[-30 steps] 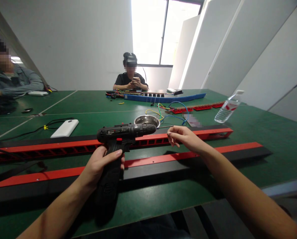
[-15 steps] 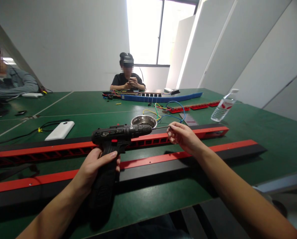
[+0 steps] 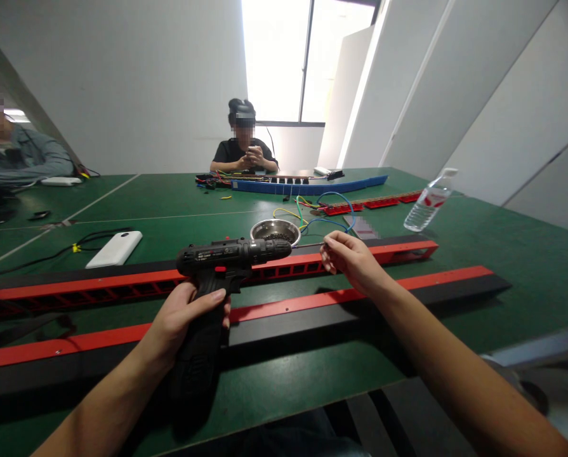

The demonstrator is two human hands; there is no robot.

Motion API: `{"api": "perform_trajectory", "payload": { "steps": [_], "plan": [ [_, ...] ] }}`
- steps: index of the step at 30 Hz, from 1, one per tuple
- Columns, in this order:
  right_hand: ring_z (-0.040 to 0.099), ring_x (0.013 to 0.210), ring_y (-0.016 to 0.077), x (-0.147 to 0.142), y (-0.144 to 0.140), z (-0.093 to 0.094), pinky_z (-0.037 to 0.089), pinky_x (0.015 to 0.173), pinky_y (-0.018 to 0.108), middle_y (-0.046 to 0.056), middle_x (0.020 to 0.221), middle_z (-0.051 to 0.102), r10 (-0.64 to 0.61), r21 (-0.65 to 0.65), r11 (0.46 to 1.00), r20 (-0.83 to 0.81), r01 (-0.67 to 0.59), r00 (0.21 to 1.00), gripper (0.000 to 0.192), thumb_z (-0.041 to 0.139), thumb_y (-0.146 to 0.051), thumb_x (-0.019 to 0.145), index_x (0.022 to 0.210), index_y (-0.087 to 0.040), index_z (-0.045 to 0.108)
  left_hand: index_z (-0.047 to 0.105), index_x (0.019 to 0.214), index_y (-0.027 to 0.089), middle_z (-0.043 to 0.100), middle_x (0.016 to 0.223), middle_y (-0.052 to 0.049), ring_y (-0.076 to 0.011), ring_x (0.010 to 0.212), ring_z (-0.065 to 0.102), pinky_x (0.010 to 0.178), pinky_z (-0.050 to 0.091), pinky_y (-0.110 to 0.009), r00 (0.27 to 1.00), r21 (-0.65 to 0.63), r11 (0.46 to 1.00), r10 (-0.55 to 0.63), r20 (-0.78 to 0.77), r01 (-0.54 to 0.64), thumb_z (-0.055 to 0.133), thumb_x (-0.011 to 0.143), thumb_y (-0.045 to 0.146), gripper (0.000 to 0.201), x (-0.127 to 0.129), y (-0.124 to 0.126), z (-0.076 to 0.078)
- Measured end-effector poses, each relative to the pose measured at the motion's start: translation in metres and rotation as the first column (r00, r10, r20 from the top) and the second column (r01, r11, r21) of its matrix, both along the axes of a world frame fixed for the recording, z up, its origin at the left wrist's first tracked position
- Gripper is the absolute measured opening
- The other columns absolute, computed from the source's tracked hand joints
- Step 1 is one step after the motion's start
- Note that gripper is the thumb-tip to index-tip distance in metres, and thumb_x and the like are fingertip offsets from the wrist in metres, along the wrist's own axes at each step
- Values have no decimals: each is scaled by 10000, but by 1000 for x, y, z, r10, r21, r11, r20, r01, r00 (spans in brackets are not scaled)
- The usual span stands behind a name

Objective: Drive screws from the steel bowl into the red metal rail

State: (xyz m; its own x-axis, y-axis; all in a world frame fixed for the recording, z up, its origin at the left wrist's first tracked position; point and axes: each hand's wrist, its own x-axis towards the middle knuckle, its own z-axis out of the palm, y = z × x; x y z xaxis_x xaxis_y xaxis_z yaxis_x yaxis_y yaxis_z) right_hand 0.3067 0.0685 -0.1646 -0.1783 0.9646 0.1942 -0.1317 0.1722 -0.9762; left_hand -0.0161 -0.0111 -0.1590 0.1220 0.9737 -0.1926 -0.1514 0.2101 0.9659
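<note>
My left hand (image 3: 181, 314) is wrapped round the grip of a black cordless drill (image 3: 226, 257), which points to the right. A long thin bit (image 3: 307, 245) sticks out of its chuck. At the bit's far end my right hand (image 3: 348, 257) pinches the tip between thumb and fingers. Whether a screw is also in that pinch I cannot make out. Below both hands lies a long red and black bar (image 3: 312, 306) with small screws along its red face. Just behind the chuck stands a steel bowl (image 3: 275, 227) of small dark parts.
A second red and black bar (image 3: 388, 255) with slots lies behind the first. On the green table (image 3: 193, 219) are a white power bank (image 3: 115, 249), a tilted water bottle (image 3: 430, 202), coloured wires and a blue strip (image 3: 312, 188). Two people sit at the far side and left.
The drill and my right hand have shifted very slightly to the right. Both holds stay the same.
</note>
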Motion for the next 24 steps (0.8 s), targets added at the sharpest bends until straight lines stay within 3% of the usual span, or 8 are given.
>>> {"api": "perform_trajectory", "payload": {
  "steps": [5, 9, 11, 14, 16, 18, 20, 24],
  "plan": [
    [553, 533, 130, 1, 2, -1, 377, 491, 262, -9, 691, 618, -138, 90, 988, 112, 128, 984, 310, 669, -500, 889, 850, -211, 566, 705, 871, 98, 719, 699, -59, -182, 561, 680, 516, 557, -262, 1000, -8, 1000, 21, 8, -21, 853, 713, 356, 337, 2, -1, 2],
    [601, 635, 169, -13, -23, -4, 440, 596, 311, 24, 751, 642, -280, 171, 955, 270, 240, 921, 298, 442, -462, 1003, 844, -224, 525, 715, 833, 113, 709, 702, -53, -168, 557, 668, 506, 550, -246, 999, 4, 999, 44, 12, -44, 843, 721, 359, 299, 4, -3, 4],
    [618, 763, 198, -28, -48, -6, 472, 717, 351, 46, 815, 650, -256, 294, 949, 516, 112, 817, 324, 425, -466, 1019, 845, -219, 542, 721, 831, 119, 711, 714, -52, -168, 562, 670, 506, 554, -247, 998, -12, 998, 64, 14, -63, 837, 728, 362, 288, 4, -3, 5],
    [618, 913, 269, -56, -80, -12, 471, 819, 412, 101, 996, 678, -260, 419, 879, 822, -227, 507, 473, 573, -653, 908, 1044, -200, 603, 724, 827, 130, 714, 729, -44, -168, 579, 679, 523, 559, -243, 996, -30, 996, 83, 20, -82, 825, 745, 368, 271, 3, -3, 7],
    [619, 925, 304, -72, -90, -17, 471, 822, 427, 121, 993, 676, -319, 436, 820, 886, -372, 336, 660, 590, -788, 818, 1088, -186, 610, 723, 823, 138, 718, 738, -41, -166, 593, 682, 530, 553, -234, 997, -22, 997, 81, 18, -80, 820, 753, 369, 260, 2, -4, 9],
    [625, 862, 305, -81, -90, -24, 472, 773, 418, 124, 918, 669, -396, 451, 799, 893, -398, 215, 701, 502, -844, 829, 1008, -176, 622, 721, 824, 145, 720, 743, -39, -166, 602, 680, 536, 549, -231, 997, -12, 997, 71, 13, -71, 816, 760, 364, 247, 2, -3, 10],
    [627, 801, 298, -85, -86, -29, 467, 730, 409, 121, 858, 659, -454, 476, 791, 878, -385, 154, 732, 407, -875, 840, 921, -178, 619, 720, 834, 150, 719, 745, -37, -166, 612, 682, 545, 547, -231, 998, -10, 998, 59, 11, -59, 811, 768, 356, 235, 2, -3, 11],
    [634, 776, 291, -84, -81, -34, 462, 722, 400, 119, 829, 661, -503, 521, 775, 851, -359, 150, 767, 371, -910, 805, 878, -188, 617, 725, 835, 149, 725, 735, -41, -167, 601, 680, 546, 540, -231, 997, 18, 997, 73, 9, -73, 824, 740, 354, 246, 3, 0, 12]
  ]
}}
